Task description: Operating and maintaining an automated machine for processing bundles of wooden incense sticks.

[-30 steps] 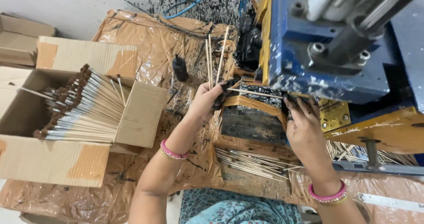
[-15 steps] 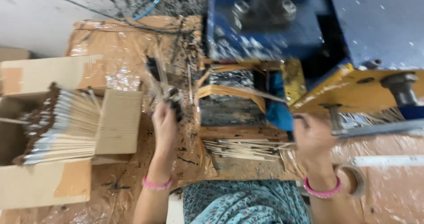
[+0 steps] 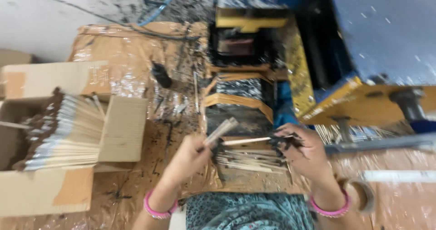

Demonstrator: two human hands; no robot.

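Observation:
My left hand (image 3: 188, 159) grips a small bunch of thin sticks (image 3: 221, 129) that fans up and to the right. My right hand (image 3: 305, 150), its fingers black with paste, pinches the dark end of a single stick (image 3: 247, 140) lying level between both hands. Under the hands a loose pile of bare sticks (image 3: 247, 161) rests on a tray in front of the machine. Both wrists wear pink bangles. The picture is blurred by motion.
An open cardboard box (image 3: 54, 130) at the left holds a stack of dark-tipped sticks (image 3: 63, 137). A blue and yellow machine (image 3: 345, 66) fills the upper right. Brown taped sheeting (image 3: 131, 53), spattered black, covers the work surface. A roll of tape (image 3: 361, 194) lies beside my right wrist.
The view has swung toward the near tray. Both hands have drawn back from the machine and come together over the stick pile; a single stick now spans between them.

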